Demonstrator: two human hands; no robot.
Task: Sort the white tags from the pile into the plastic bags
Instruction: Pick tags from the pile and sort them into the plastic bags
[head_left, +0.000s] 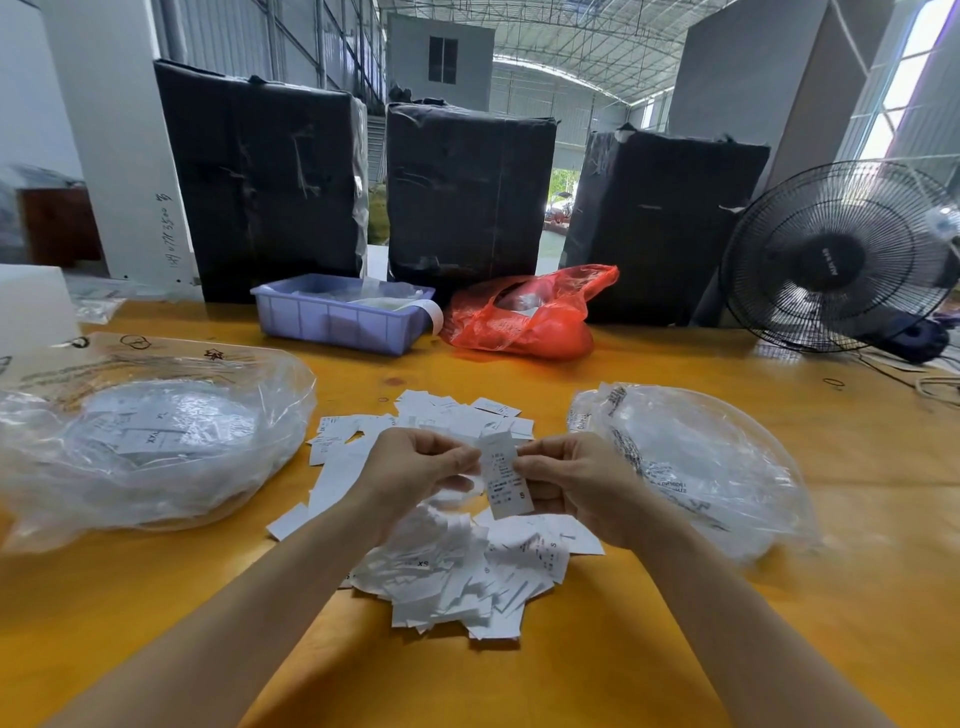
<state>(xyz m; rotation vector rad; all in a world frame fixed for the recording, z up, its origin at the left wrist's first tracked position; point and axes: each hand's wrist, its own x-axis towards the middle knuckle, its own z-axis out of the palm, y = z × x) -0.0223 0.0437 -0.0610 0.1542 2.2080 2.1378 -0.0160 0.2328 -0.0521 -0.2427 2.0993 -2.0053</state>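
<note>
While I go through the heap, the bag on my left lies slumped on the yellow desk, its mouth turned toward the middle, with white tags showing through the film; one reads XXL. Next comes my left hand, fingers curled, pinching the left edge of a single tag that I hold upright above the pile. My right hand pinches the tag's other edge, so the two hands sit close together with the tag stretched between them. An S is printed near its bottom corner. The pile lies spread under and beyond my hands, between the two bags. To the right, the second clear bag lies with black print on its film.

I judge this to be the reading step: the tag is picked and its size is being checked, not yet dropped. The next move calls for choosing a bag, letting go with one hand, and carrying the tag over that bag's opening. The heap looks far from sorted.

What I can't settle is which bag takes S. The right bag's contents are lost in glare, and its mouth is hard to find. The left bag runs off the frame's edge. The small print on the tag is unreadable, and my hands cover part of the pile.
</note>
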